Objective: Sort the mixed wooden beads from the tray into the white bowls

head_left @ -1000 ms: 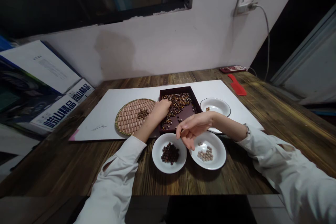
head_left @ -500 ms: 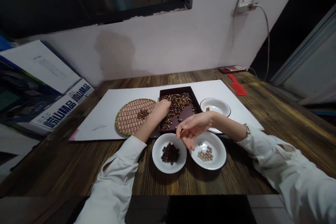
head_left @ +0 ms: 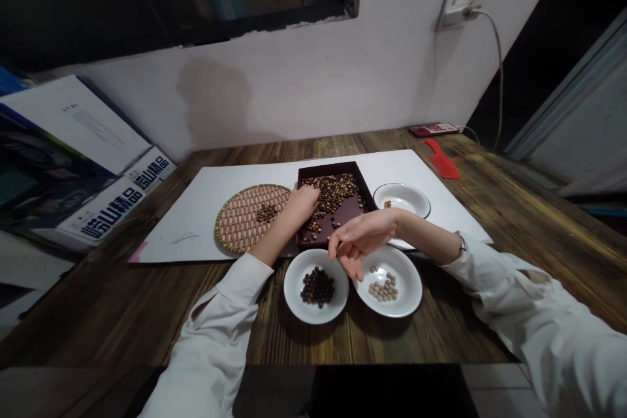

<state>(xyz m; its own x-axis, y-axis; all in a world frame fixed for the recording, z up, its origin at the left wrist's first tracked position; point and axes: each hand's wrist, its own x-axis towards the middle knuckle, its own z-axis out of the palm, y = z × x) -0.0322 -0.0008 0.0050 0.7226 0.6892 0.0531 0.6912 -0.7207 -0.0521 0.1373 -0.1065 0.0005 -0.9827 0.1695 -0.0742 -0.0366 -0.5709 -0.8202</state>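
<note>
My left hand [head_left: 306, 201] reaches over the left wall of a dark red tray [head_left: 337, 217], its fingers closed among mixed brown, yellow and pale beads [head_left: 337, 189]. Its fingertips are hidden, so whatever they pinch does not show. Palm turned up and fingers loosely curved apart, my right hand [head_left: 365, 238] hovers over the inner rims of two white bowls; I see nothing in it. The left bowl [head_left: 294, 300] contains dark brown beads [head_left: 317, 287], and the right bowl [head_left: 411, 294] pale beads [head_left: 383, 289].
Left of the tray, a round woven mat [head_left: 235, 222] bears brown beads [head_left: 267, 212]. A white dish [head_left: 409, 199] with a few yellowish beads stands behind my right wrist. White board [head_left: 181, 215] lies beneath. A red scraper [head_left: 443, 160], a phone [head_left: 434, 129] and boxes [head_left: 88, 163] flank the work area.
</note>
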